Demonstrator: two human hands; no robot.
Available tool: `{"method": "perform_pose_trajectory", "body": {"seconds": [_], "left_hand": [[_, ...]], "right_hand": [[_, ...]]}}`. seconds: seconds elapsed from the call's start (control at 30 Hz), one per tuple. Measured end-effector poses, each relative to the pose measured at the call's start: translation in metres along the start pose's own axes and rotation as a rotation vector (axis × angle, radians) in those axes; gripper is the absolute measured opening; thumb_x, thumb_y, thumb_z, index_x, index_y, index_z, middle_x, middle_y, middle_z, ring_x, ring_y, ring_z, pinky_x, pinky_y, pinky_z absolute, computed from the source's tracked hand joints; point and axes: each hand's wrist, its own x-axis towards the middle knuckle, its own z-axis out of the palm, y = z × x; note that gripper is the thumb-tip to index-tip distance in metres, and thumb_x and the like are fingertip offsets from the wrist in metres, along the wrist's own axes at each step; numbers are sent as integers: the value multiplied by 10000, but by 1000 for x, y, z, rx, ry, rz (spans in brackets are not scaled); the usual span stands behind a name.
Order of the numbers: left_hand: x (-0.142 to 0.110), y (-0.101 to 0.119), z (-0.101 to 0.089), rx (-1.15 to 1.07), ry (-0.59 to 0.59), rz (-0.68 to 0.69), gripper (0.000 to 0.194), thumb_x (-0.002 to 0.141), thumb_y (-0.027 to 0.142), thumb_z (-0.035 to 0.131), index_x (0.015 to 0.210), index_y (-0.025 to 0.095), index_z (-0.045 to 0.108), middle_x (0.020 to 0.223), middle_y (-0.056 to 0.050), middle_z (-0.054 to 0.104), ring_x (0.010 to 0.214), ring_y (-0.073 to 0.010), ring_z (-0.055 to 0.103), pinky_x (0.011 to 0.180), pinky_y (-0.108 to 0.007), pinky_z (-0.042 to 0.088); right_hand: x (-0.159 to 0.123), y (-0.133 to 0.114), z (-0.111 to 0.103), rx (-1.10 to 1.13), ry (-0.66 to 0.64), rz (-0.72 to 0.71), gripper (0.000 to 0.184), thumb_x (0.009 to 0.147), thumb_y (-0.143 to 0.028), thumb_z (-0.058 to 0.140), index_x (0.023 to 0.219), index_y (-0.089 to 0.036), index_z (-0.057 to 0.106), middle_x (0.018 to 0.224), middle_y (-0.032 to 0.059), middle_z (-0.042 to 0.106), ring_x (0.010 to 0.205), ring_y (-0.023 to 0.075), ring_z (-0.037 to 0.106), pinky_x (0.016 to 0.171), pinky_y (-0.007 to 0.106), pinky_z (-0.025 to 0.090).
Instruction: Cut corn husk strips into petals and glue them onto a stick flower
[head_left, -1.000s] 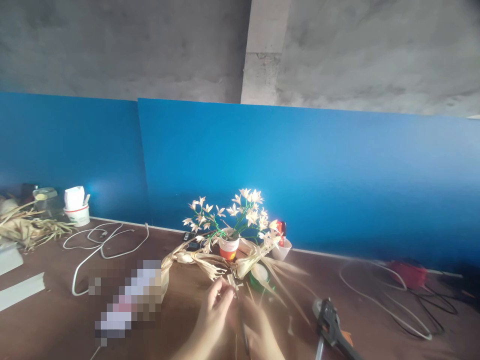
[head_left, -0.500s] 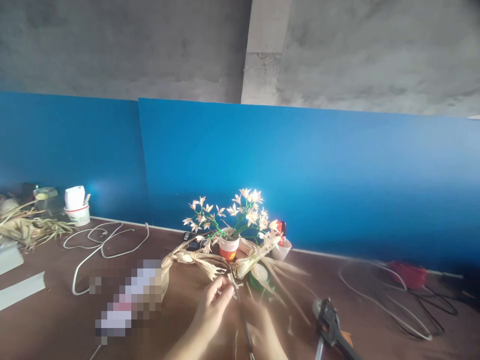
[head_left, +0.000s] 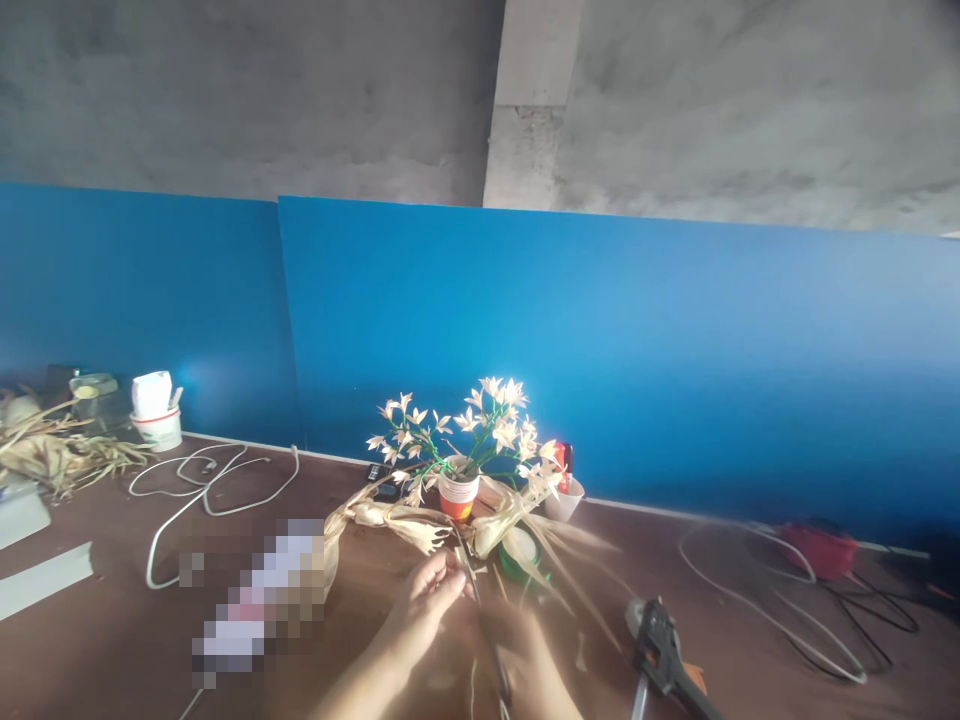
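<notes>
My left hand [head_left: 429, 600] is in front of the potted flowers, its thumb and fingertips pinched together on a thin, pale strip. My right hand [head_left: 529, 650] lies just to the right, smeared by motion, so its fingers cannot be made out. Along its left side runs a dark slender thing [head_left: 495, 660], too blurred to name. Beyond both hands stands a white and orange paper cup [head_left: 458, 495] with cream husk flowers [head_left: 504, 420] on green stems. Dried corn husks [head_left: 499, 518] lie to either side of the cup, and a green roll of tape [head_left: 517, 558] sits close by.
A black glue gun [head_left: 664, 645] lies at right front. White cables [head_left: 217, 490] curl at left; a red pouch [head_left: 817, 548] and cords lie far right. A white cup [head_left: 564, 500] stands behind the husks. A blue partition [head_left: 600, 340] closes the back.
My left hand has shifted very slightly to the left, still pinched. My right hand stays in about the same place and is blurred in both frames.
</notes>
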Motion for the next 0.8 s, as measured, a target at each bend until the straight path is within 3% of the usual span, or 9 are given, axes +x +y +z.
{"method": "perform_pose_trajectory", "body": {"seconds": [0.23,0.37,0.8], "left_hand": [[-9,18,3,-98,14,-71,183,743,383,626,733,202,600,692,16,593,706,-158,501,717,-268,361],[-8,20,0,-95,6,-70,169,729,358,626,678,204,581,657,21,586,680,-156,497,687,-261,349],[-6,19,-1,-125,-22,-81,147,733,331,632,689,197,587,660,23,591,673,-142,488,682,-254,337]], "right_hand": [[0,-6,-2,-16,-50,-2,427,661,-537,731,756,-120,740,595,31,604,571,157,541,586,277,472],[-1,-10,-3,0,-105,15,446,682,-539,714,782,-105,741,534,16,576,541,157,539,582,293,478],[1,-6,-5,-2,-113,37,430,644,-546,735,750,-129,740,570,25,593,563,157,532,568,281,468]]}}
